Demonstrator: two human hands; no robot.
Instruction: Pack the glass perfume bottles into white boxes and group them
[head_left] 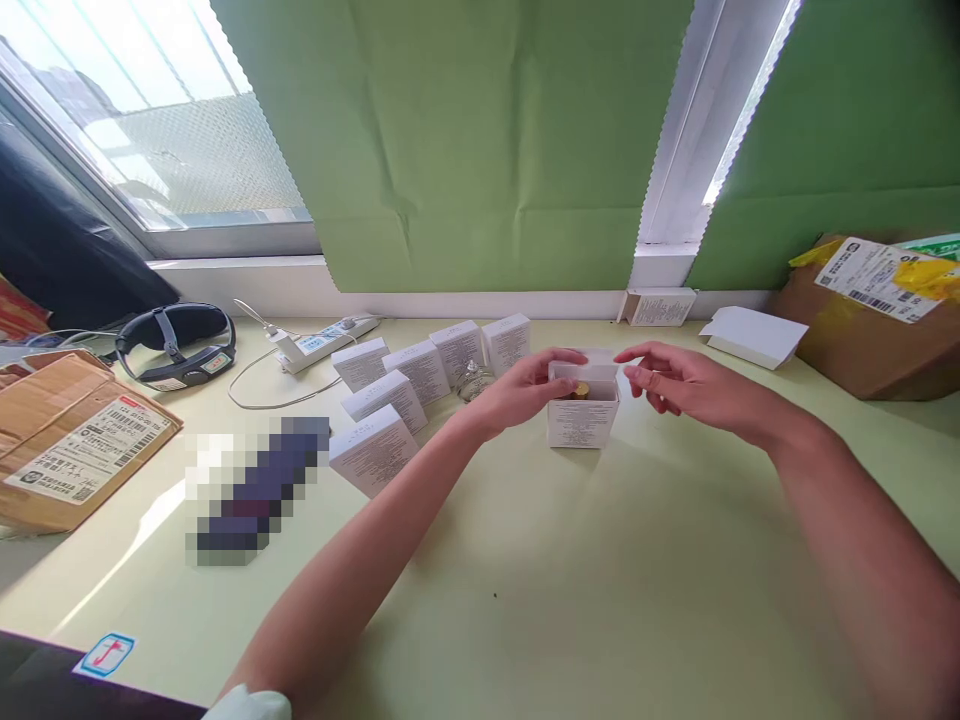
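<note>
A small white box (581,425) with printed text stands upright on the table, its top open. Inside it shows a round gold cap (581,390); the rest of that item is hidden by the walls. My left hand (529,388) grips the box at its upper left edge, thumb at the near side and fingers toward the back flap. Close to the box's upper right corner, my right hand (671,380) has its fingers bent and apart, with the index fingertip by the rim. Whether that fingertip touches the cardboard is unclear.
Several closed white boxes (416,372) stand left, near a clear glass object (474,380). Behind are a power strip (322,343) and a black headset (180,345). Cartons (75,440) flank the table. At back right lie white boxes (754,335). A blurred dark object (262,490) lies left.
</note>
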